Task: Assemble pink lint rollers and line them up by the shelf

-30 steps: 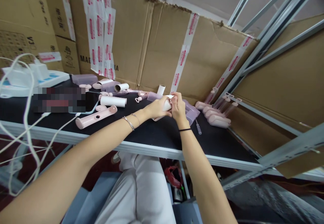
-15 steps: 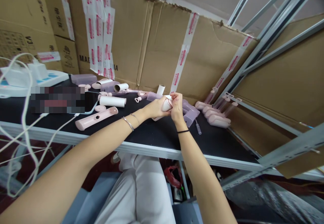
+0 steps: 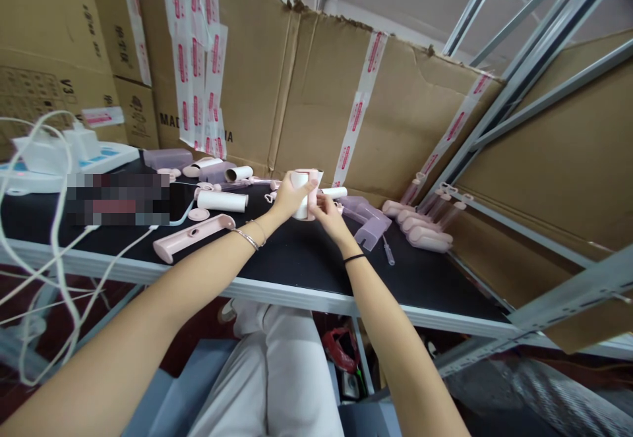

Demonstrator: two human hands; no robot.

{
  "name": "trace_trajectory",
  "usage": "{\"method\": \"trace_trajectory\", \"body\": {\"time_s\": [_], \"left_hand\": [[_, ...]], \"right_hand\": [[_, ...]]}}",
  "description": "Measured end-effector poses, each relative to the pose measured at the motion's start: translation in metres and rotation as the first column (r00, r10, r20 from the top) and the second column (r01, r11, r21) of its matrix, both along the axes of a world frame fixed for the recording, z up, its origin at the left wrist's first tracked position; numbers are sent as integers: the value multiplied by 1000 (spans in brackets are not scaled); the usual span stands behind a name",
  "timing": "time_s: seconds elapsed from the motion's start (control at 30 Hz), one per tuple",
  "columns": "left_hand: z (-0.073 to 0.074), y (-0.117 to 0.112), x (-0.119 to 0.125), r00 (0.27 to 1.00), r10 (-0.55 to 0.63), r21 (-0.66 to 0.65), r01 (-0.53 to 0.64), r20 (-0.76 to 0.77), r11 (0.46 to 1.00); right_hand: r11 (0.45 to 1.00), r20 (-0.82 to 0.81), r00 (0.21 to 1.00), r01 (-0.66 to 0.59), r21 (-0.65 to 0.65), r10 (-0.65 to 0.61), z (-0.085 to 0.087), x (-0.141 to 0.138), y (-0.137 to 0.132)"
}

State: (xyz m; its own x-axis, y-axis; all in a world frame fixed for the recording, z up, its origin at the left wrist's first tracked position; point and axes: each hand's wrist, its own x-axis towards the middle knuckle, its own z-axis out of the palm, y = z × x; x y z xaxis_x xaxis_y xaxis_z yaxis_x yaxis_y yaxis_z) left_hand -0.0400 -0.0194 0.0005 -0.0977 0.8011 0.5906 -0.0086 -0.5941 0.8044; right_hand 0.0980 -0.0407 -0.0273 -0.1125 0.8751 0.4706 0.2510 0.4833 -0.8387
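Above the black table, my left hand (image 3: 287,200) is closed around a lint roller (image 3: 300,207), a white sticky roll with a pink holder part along its right side. My right hand (image 3: 330,216) closes its fingertips on the lower right edge of the same roller; part of its grip is hidden. Just behind the right hand lies a white roll (image 3: 334,192). Lilac plastic covers (image 3: 363,213) are to the right of that hand. On the left lie a pink half-shell (image 3: 195,237), another white roll (image 3: 222,201) and a round pink cap (image 3: 199,214).
Several finished-looking pink lint rollers (image 3: 430,238) lean at the table's right end. A power strip (image 3: 106,160) with white cables, plus a phone-like device (image 3: 182,209), occupies the left. Cardboard (image 3: 316,107) walls the back; a metal frame (image 3: 499,120) rises at right.
The lint roller has shifted slightly left and turned upright, showing its pink side. My right hand has moved down and left from covering its top to its lower edge.
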Motion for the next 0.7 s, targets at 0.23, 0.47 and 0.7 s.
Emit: {"method": "trace_trajectory", "body": {"time_s": [0.23,0.47,0.7], "left_hand": [[-4,8,-1,990,-27,-113,44,141,993],[0,10,-1,973,-104,-134,134,208,982],[3,2,-1,965,-162,-213,205,205,955]], "right_hand": [[991,201,972,-103,-86,118,-3,-5,-6],[994,81,996,36,-102,-28,-1,-1,-3],[971,-135,963,237,4,-235,6,10,0]]}}
